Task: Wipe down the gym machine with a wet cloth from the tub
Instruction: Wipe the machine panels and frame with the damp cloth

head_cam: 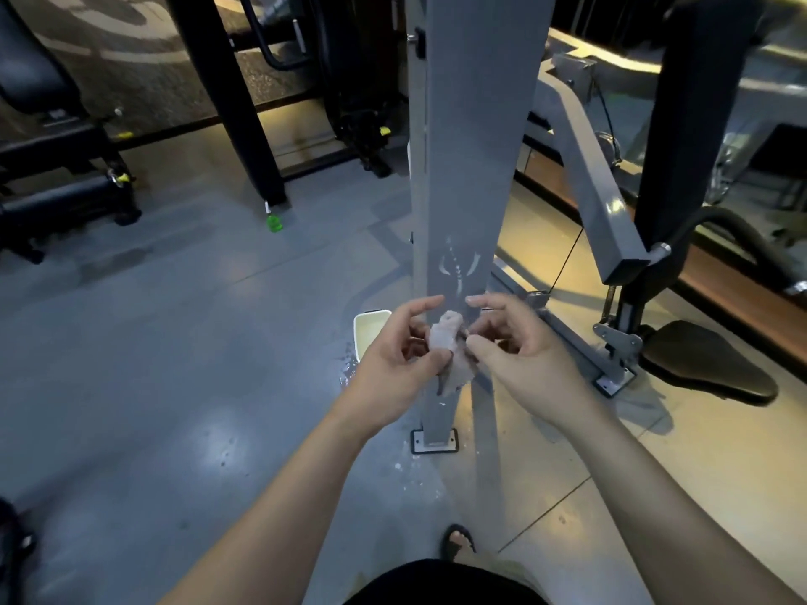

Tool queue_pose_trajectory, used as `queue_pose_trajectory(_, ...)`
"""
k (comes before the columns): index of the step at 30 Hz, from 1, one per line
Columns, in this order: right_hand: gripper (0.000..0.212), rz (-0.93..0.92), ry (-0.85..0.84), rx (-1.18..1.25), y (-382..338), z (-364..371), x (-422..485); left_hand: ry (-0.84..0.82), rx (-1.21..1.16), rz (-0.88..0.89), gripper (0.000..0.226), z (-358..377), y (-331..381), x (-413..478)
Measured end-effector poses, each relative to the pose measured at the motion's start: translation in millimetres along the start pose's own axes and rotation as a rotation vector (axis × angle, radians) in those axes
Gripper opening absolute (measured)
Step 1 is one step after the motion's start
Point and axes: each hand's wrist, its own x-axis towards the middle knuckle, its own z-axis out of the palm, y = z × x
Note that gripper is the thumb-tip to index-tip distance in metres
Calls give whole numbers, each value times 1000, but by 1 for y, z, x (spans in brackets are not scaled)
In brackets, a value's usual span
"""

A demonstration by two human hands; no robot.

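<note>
A grey, glossy gym floor (144, 342) fills the lower left of the frame, turning yellowish under warmer light toward the right. At the far left you have black padded equipment (56, 185) with yellow fittings, and a little further right a small green object (274, 223) lies on the floor at the foot of a black post (236, 102).

In the centre stands the grey upright column (471, 146) of the gym machine, bolted to the floor by a base plate (434, 442). Pale streaks and smears (458, 268) mark its face just above your hands. Just left of the column, low down, the pale tub (369, 334) sits on the floor, partly hidden by your left hand, with wet splashes (349, 369) on the floor beside it.

Your left hand (393, 364) and right hand (519, 360) meet in front of the column, at centre frame. Between them you hold the small, crumpled wet cloth (445, 342): the left hand's fingers curl around it, the right hand pinches its edge with thumb and finger while the other fingers stay spread. A tail of cloth hangs below the left hand.

To the right, a slanted grey arm (598, 185) of the machine descends to a bracket, and a black seat pad (707, 364) sits at the right edge. At the bottom centre, your sandalled foot (458, 541) shows.
</note>
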Motion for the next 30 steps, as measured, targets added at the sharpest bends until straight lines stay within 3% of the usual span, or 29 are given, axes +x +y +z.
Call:
queue_pose_trajectory(6, 10, -66, -6, -164, -4, 33, -18, -69, -108, -34, 56, -29, -10, -38)
queue_pose_trajectory(9, 12, -44, -36, -101, -5, 42, -25, -159, -136, -86, 31, -41, -14, -53)
queue_pose_trajectory(14, 5, 28, -71, -17, -9, 50, -39, -148, 35, -98, 2, -59, -23, -67)
queue_pose_trajectory(17, 10, 61, -42, -32, -8, 54, -47, -182, -77, -137, 13, -63, -26, -71)
queue_pose_trajectory(19, 9, 88, -17, -56, -8, 59, -51, -110, -155, -201, 24, -62, -27, -72)
queue_pose_trajectory(22, 9, 138, 44, -3, -7, 68, -58, -21, -211, -245, 12, -63, -32, -75)
queue_pose_trajectory(26, 20, 162, 108, 15, -1, 73, -65, -112, -245, -202, 32, -65, -33, -81)
queue_pose_trajectory(30, 22, 226, -84, 2, 4, 63, -73, -103, -200, -213, 22, -60, -34, -83)
